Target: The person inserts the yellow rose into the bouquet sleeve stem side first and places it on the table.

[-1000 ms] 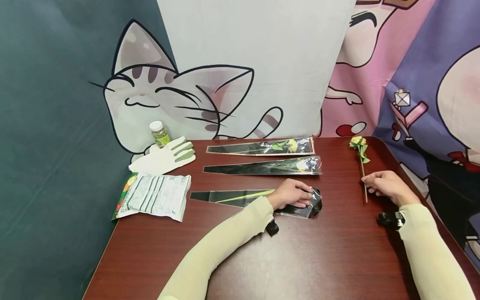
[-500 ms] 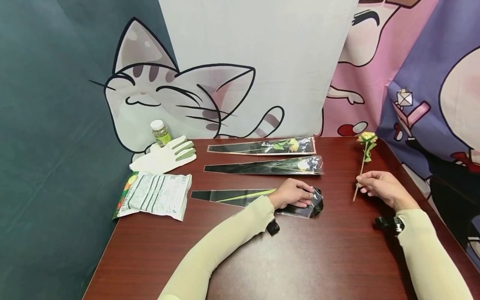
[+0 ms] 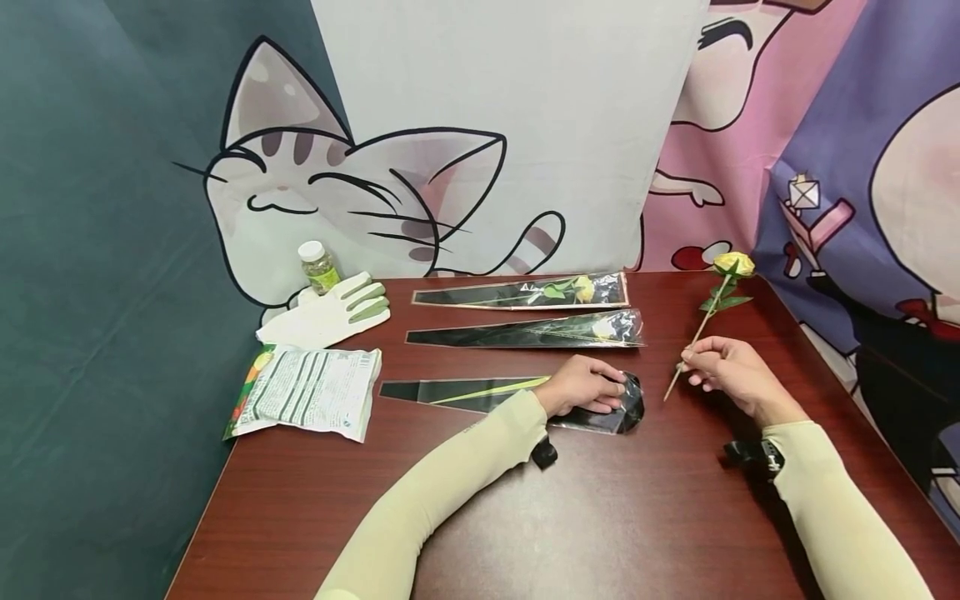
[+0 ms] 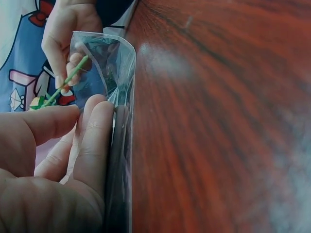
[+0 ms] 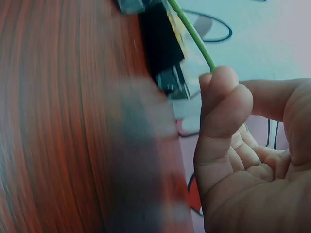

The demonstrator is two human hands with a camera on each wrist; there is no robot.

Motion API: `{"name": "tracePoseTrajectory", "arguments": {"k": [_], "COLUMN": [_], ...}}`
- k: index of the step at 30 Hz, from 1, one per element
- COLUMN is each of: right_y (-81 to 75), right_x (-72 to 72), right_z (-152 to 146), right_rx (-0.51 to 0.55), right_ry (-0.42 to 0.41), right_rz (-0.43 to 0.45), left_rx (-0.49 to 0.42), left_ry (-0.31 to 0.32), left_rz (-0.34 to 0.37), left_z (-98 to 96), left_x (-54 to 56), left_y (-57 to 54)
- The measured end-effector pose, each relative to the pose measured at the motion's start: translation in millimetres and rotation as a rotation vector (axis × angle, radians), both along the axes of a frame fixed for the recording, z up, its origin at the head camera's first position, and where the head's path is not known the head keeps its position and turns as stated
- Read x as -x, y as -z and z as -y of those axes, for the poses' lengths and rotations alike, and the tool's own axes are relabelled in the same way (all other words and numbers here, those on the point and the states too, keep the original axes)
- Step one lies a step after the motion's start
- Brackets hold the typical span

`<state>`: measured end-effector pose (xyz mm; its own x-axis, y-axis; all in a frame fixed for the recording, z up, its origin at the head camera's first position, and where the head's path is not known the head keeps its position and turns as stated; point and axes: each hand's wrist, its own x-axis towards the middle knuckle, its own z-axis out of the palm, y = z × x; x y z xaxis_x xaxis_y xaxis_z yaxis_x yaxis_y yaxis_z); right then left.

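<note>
In the head view my left hand (image 3: 585,387) is on the nearest clear-and-black flower sleeve (image 3: 472,395), close to its right end. Thumb and fingertips pinch the film of that sleeve (image 4: 124,73) in the left wrist view, where its mouth stands raised. A thin yellow-green stem shows through the sleeve's left half. Right of it, my right hand (image 3: 731,375) pinches the stem of a yellow rose (image 3: 733,265) between thumb and fingers. The bloom points up and away, and the bare stem end (image 3: 670,390) points toward the sleeve mouth, apart from it.
Behind lie two sleeves with flowers inside, a middle sleeve (image 3: 517,332) and a far sleeve (image 3: 517,293). At the left are a white-and-green glove (image 3: 315,321), a printed bag (image 3: 311,392) and a white-capped jar (image 3: 320,268). A printed curtain (image 3: 585,108) hangs behind the table (image 3: 562,533).
My right hand has moved left with the rose, whose stem has swung from near upright to slanting, its lower end nearer the sleeve. My left hand stays on the sleeve.
</note>
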<state>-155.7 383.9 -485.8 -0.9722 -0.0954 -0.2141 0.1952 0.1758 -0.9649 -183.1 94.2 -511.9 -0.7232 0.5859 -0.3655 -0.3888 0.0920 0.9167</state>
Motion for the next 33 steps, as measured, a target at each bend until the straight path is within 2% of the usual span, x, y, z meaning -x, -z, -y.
{"name": "tracePoseTrajectory", "arguments": {"k": [8, 18, 25, 33], "right_y": [-1.0, 10.3, 12.3, 13.0], "right_x": [-2.2, -2.1, -2.5, -6.8], "right_z": [28, 46, 48, 49], "right_rx": [0.003, -0.005, -0.011, 0.029], "right_ry": [0.036, 0.054, 0.066, 0.084], "right_rz": [-0.052, -0.071, -0.072, -0.059], "left_rx": [0.010, 0.018, -0.002, -0.026], "left_ry": [-0.002, -0.029, -0.089, -0.170], "left_rz": [-0.007, -0.002, 0.011, -0.003], "left_z": [-1.8, -4.5, -6.8, -17.3], "left_x": [0.5, -0.9, 2.6, 2.4], "left_y": [-0.7, -3.7, -1.6, -8.2]}}
